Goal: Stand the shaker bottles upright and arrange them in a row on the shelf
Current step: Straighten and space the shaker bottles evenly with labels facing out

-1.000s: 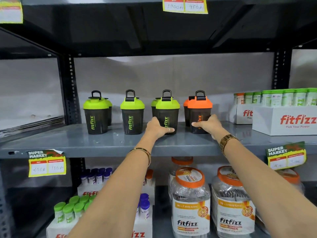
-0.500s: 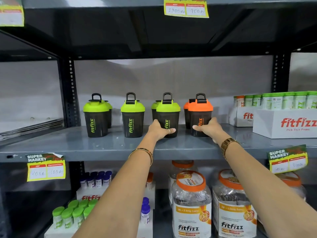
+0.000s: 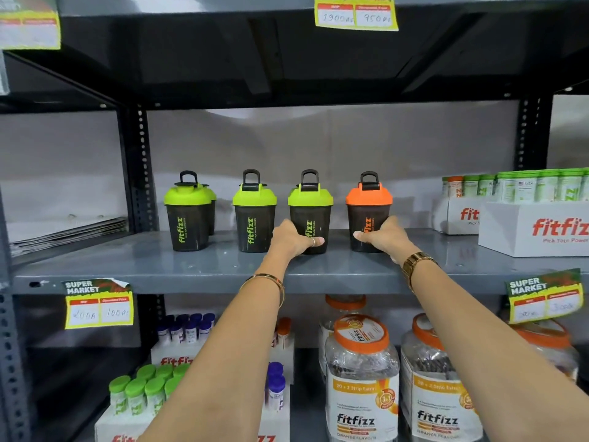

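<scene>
Dark shaker bottles stand upright in a row on the grey shelf (image 3: 191, 269). From the left: a green-lidded bottle (image 3: 188, 212) with another green-lidded one partly hidden behind it, a second green-lidded bottle (image 3: 254, 212), a third green-lidded bottle (image 3: 314, 208) and an orange-lidded bottle (image 3: 366, 208). My left hand (image 3: 291, 237) wraps the base of the third green-lidded bottle. My right hand (image 3: 384, 236) grips the base of the orange-lidded bottle from its right side. Any bottles behind these two are hidden.
White Fitfizz boxes (image 3: 532, 229) of green-capped tubes sit at the shelf's right end. Price tags (image 3: 98, 304) hang on the shelf's front edge. Below stand large orange-lidded jars (image 3: 361, 378) and boxes of small tubes (image 3: 143, 393). A black upright post (image 3: 140, 167) bounds the left.
The view has shifted so the bottles behind the third green and the orange one no longer show. Both hands stay on the bases of their bottles.
</scene>
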Available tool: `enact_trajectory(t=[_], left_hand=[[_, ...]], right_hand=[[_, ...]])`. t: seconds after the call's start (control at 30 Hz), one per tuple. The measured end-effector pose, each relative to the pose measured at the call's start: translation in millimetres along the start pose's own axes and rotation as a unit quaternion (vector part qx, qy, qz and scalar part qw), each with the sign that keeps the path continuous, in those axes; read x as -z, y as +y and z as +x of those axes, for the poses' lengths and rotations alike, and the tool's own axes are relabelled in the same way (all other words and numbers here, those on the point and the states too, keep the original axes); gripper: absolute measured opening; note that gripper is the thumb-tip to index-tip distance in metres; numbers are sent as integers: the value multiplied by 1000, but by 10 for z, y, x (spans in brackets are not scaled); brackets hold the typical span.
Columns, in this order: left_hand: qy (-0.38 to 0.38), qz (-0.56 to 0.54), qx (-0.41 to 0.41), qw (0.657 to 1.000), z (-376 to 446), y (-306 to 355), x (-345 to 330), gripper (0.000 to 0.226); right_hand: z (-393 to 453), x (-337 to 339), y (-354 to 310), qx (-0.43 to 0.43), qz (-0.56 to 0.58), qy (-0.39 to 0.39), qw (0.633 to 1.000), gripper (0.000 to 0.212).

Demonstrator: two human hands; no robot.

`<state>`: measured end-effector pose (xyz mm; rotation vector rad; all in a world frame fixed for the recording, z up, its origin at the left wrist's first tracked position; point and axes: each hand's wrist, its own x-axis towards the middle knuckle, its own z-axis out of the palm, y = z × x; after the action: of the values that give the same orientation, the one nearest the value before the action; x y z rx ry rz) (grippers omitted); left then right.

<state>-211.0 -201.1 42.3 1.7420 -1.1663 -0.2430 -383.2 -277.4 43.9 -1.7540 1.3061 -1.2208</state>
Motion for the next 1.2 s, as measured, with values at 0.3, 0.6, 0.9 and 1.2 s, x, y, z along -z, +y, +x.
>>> enact_trajectory(t=[0.3, 0.6, 0.9, 1.2], left_hand=[[0, -1, -1, 1000, -46, -8, -17, 70], [24, 18, 19, 999, -162, 15, 51, 68], [206, -13, 18, 978, -302, -41, 238, 15], [303, -11, -22, 953, -379, -263, 650, 32]], right_hand=[[-7, -45, 3, 8, -1, -10, 1000, 68], [-59, -11, 25, 19, 25, 17, 999, 113], [-313, -11, -142, 228, -47, 234, 944, 61], [-489, -452, -489, 285, -25, 182, 941, 37]])
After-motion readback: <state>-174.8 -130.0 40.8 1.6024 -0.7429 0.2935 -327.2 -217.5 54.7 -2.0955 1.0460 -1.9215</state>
